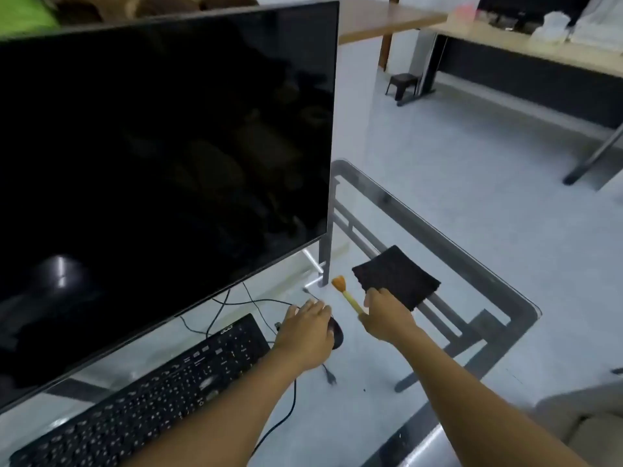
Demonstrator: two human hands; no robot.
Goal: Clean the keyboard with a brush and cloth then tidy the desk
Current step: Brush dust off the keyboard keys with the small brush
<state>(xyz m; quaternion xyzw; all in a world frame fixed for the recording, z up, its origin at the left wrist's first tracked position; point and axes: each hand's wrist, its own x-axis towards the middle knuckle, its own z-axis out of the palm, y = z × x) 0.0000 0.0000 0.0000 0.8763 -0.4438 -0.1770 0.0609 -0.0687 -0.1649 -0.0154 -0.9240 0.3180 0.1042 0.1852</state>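
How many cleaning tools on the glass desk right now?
2. The brush lies right of the mouse, its handle end at the right hand. The black cloth lies flat just beyond that hand, near the desk's right edge. The monitor could hide more.

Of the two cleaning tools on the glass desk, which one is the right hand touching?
The brush, the one with the yellow handle and orange bristles: the right hand grips its handle end. The black cloth lies flat just beyond.

Dim, soft, wide-angle edge distortion
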